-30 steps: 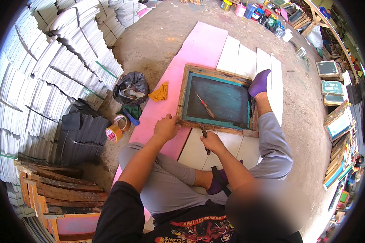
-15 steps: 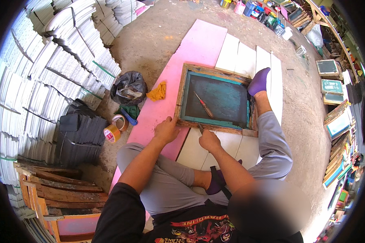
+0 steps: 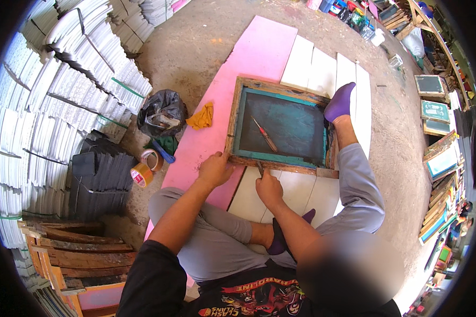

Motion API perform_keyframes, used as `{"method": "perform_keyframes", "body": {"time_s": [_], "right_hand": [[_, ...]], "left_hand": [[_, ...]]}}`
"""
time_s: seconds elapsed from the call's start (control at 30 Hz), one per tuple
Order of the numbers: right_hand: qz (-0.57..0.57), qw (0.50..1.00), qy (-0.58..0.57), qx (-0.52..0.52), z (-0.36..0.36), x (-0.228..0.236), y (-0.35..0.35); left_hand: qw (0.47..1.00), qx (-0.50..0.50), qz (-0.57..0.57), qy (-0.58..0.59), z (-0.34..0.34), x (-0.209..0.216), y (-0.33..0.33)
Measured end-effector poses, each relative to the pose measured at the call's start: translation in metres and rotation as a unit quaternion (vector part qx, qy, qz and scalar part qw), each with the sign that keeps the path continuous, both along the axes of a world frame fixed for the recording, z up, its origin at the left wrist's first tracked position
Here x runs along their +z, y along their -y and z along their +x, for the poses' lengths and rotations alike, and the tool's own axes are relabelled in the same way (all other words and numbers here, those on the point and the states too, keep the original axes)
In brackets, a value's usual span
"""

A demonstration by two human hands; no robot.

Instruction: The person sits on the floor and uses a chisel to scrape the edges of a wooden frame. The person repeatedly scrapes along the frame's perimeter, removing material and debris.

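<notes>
A wooden screen-printing frame (image 3: 281, 163) with dark mesh and teal tape along its inner edges lies on white and pink boards before me. My left hand (image 3: 214, 169) grips its near left corner. At the near edge, my right hand (image 3: 269, 189) is closed round a narrow dark tool (image 3: 260, 168), whose tip meets the wood; its exact kind is hidden by my fingers. On the mesh rests a slim screwdriver (image 3: 268, 140) with a reddish handle. My foot in a purple sock (image 3: 341, 102) presses against the frame's far right corner.
Left of the pink board (image 3: 259, 42) are an orange cloth (image 3: 200, 117), a black plastic bag (image 3: 162, 113) and tape rolls (image 3: 142, 174). Tall stacks of white sheets (image 3: 69, 79) stand farther left, above wooden frames (image 3: 90, 259). More screens (image 3: 435, 111) line the right side.
The view has shifted slightly. My right hand and its tool have tilted more upright at the frame's near edge. My left hand keeps its grip, and the screwdriver stays on the mesh.
</notes>
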State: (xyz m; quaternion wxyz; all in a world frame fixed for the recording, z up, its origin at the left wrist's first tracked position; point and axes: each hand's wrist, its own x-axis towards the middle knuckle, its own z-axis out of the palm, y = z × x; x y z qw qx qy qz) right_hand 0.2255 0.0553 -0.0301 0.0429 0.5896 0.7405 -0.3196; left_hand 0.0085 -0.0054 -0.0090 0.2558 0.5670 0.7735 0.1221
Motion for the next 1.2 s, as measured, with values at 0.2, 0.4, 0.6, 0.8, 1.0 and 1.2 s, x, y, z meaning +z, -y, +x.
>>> {"method": "perform_keyframes", "body": {"time_s": [0.2,0.4,0.6,0.8,1.0,1.2], "right_hand": [[0.023,1.000,-0.017,-0.004,0.007,-0.015,0.007],[-0.045,0.988,-0.110,0.101,-0.004,0.004,0.025],[-0.125,0.964,-0.121,0.200,-0.050,0.014,0.038],[-0.229,0.931,-0.198,0.203,-0.077,0.007,0.042],[-0.418,0.865,-0.255,0.108,-0.074,-0.006,0.039],[-0.363,0.905,-0.221,0.021,-0.020,0.000,0.011]], "left_hand": [[0.999,0.037,0.015,-0.008,0.005,0.012,-0.004],[0.982,0.100,0.045,0.152,-0.007,0.000,0.005],[0.895,0.181,-0.149,0.379,-0.045,-0.009,0.025],[0.875,0.226,-0.178,0.390,-0.074,-0.022,0.038],[0.890,0.256,-0.176,0.335,-0.078,-0.029,0.038],[0.950,0.231,-0.200,-0.060,-0.060,-0.013,0.035]]}}
